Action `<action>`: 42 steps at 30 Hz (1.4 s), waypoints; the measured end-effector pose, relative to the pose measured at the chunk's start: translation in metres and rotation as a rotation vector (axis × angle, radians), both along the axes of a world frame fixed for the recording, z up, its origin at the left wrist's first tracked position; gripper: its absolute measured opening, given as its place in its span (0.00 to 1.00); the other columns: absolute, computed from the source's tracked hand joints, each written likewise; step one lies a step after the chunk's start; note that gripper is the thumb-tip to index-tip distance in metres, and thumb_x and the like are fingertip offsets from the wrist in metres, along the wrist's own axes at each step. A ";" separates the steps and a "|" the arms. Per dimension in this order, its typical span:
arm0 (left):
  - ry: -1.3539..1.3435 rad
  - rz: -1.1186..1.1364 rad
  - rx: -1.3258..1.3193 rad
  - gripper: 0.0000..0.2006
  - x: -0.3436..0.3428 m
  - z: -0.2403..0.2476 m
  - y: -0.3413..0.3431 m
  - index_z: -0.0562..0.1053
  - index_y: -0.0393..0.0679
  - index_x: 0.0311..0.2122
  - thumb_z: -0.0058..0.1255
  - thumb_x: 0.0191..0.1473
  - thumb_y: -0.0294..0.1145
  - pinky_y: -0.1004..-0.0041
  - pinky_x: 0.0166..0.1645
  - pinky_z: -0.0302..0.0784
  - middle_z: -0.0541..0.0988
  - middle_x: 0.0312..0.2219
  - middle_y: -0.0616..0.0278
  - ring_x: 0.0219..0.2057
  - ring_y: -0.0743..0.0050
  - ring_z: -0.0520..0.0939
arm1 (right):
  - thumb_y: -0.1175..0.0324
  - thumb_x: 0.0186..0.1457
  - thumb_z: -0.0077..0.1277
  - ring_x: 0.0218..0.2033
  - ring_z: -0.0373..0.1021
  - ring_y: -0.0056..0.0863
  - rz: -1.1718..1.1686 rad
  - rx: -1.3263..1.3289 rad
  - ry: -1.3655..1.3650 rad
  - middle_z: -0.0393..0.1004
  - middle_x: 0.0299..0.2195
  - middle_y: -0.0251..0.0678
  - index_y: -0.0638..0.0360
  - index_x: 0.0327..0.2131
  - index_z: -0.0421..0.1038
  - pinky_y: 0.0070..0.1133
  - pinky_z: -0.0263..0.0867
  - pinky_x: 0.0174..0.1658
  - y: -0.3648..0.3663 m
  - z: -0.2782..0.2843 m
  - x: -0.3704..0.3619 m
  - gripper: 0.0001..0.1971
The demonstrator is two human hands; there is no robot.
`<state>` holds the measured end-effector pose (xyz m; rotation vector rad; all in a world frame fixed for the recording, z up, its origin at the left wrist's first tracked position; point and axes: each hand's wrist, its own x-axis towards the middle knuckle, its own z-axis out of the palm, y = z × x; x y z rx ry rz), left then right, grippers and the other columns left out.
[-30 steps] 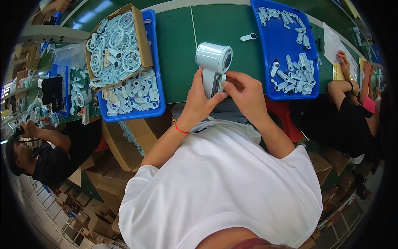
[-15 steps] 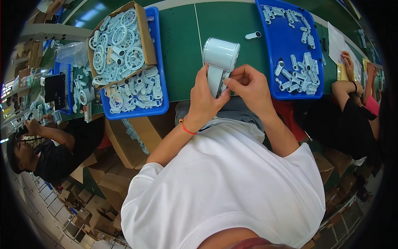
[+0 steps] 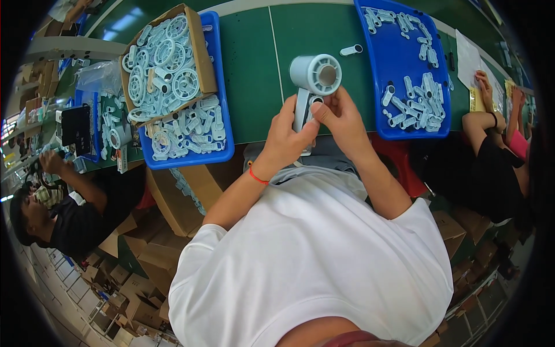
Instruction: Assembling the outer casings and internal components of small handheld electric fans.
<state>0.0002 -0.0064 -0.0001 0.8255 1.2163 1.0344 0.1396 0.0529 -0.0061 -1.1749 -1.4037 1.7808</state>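
Observation:
A pale blue handheld fan (image 3: 315, 75) with a drum-shaped head and a slim handle is upright in front of my body, its vented round end turned toward the right. Wrapped about the left side of the handle is my left hand (image 3: 287, 130), a red string at its wrist. On the other side, my right hand (image 3: 341, 114) holds the upper handle, its thumb pressed at a dark oval spot there. Part of the handle is covered by my fingers. Beyond my right hand, a loose pale handle cover (image 3: 351, 50) lies on the green table (image 3: 248, 63).
To the left, a cardboard box (image 3: 203, 55) full of pale rings and covers rests on a blue tray (image 3: 230, 130) with more parts. At right stands another blue tray (image 3: 388, 52) holding handle covers. Co-workers sit on both sides; cartons (image 3: 179, 202) are beside my left arm.
The fan has turned so that its vented end now faces right, and its handle shows a dark oval spot. My right thumb has moved onto that spot. The co-worker at left raised a hand.

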 end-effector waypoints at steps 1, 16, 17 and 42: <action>0.001 0.001 0.005 0.24 0.001 0.001 0.001 0.59 0.35 0.48 0.50 0.45 0.28 0.74 0.29 0.73 0.72 0.33 0.52 0.26 0.71 0.76 | 0.62 0.51 0.54 0.37 0.63 0.15 0.001 0.005 0.001 0.67 0.35 0.29 0.62 0.42 0.64 0.14 0.60 0.40 0.002 0.001 -0.001 0.19; -0.161 -0.004 0.069 0.25 -0.003 0.007 0.003 0.55 0.35 0.47 0.51 0.45 0.27 0.80 0.24 0.69 0.72 0.24 0.61 0.21 0.82 0.72 | 0.60 0.45 0.60 0.35 0.68 0.23 0.108 -0.285 0.372 0.68 0.35 0.36 0.69 0.45 0.62 0.20 0.67 0.36 0.002 0.011 -0.005 0.28; -0.115 -0.008 0.066 0.25 -0.003 0.009 0.003 0.55 0.34 0.47 0.51 0.44 0.28 0.79 0.26 0.70 0.73 0.25 0.60 0.22 0.81 0.73 | 0.61 0.44 0.60 0.36 0.67 0.23 0.102 -0.308 0.404 0.69 0.36 0.36 0.69 0.46 0.62 0.20 0.67 0.36 0.002 0.013 -0.005 0.29; 0.664 0.369 0.424 0.01 -0.023 -0.038 -0.017 0.72 0.37 0.26 0.51 0.46 0.22 0.78 0.28 0.68 0.73 0.22 0.60 0.23 0.73 0.73 | 0.74 0.47 0.51 0.35 0.64 0.24 -0.014 0.664 0.079 0.67 0.32 0.34 0.58 0.32 0.65 0.22 0.62 0.41 0.017 -0.006 -0.024 0.08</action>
